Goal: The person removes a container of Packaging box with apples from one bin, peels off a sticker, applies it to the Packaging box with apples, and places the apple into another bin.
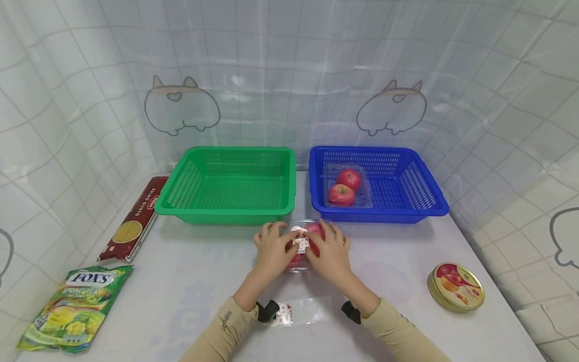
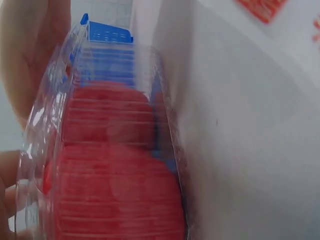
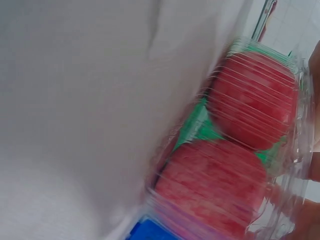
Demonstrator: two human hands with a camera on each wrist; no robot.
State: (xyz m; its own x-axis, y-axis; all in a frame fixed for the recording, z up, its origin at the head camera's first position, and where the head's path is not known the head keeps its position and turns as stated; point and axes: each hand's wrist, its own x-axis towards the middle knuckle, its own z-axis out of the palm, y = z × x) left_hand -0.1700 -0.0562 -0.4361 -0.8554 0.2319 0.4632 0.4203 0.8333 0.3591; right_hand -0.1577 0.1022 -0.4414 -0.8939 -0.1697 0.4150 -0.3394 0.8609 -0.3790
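Note:
A clear plastic box of red apples (image 1: 315,232) lies on the table in front of the baskets, its ribbed side showing apples (image 2: 115,195) in the left wrist view and more apples (image 3: 252,100) in the right. My left hand (image 1: 271,251) rests over the box's left half, thumb and forefinger at a white label with pink print (image 1: 302,245) on the lid. From the right, my right hand (image 1: 332,254) reaches over the lid, its fingertips pressing at the same label. The fingers partly hide the label and the apples.
Behind stand a green basket (image 1: 226,217) and a blue basket (image 1: 371,216) with another box of apples (image 1: 342,195). A clear strip (image 1: 312,310) with a printed label lies nearer me. Left are a brown packet (image 1: 135,221) and green candy bag (image 1: 77,309); right, a round tin (image 1: 456,286).

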